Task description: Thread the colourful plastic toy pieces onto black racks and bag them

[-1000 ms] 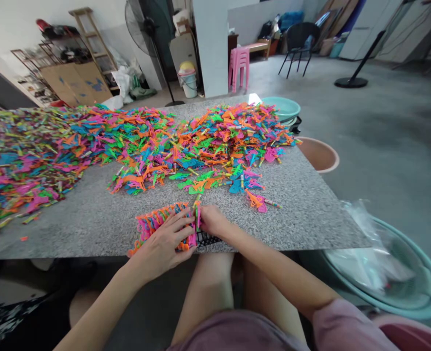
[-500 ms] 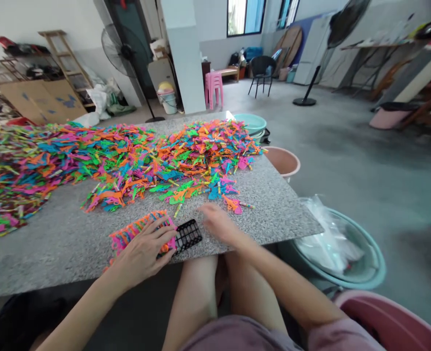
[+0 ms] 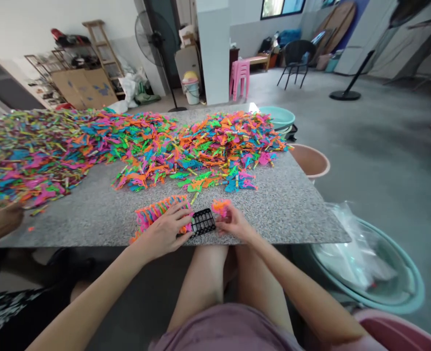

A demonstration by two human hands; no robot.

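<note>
1. Right hand (image 3: 237, 224): fingers nearly closed, pinching an orange-and-pink plastic cluster (image 3: 221, 207) at its 11 o'clock; one piece or several, cannot tell.
2. Black rack (image 3: 203, 222): at the right hand's 9 o'clock, on the surface (image 3: 288, 209), its visible cells bare. Risk: a hooked part of the cluster could catch the rim, likely cause being a low, sideways approach.
3. Left hand (image 3: 166, 230): at the rack's 9 o'clock, palm down, fingers slightly spread over a packed row of coloured pieces (image 3: 155, 209). Whether it grips or only steadies is hidden. Risk: the row may fan apart if that pressure slackens.
4. Near edge of the surface: at the rack's 6 o'clock, close by. Risk: a hard push toward the body might tip the rack off.
5. Loose yellowish stick (image 3: 194, 197): at the rack's 11 o'clock. Might be swept along by a passing fingertip.
6. Heaped pieces (image 3: 230, 136): at 12 o'clock, farther out; strays could slide down if knocked.
7. Co-worker's hand (image 3: 3, 217): 9 o'clock, well apart.
</note>
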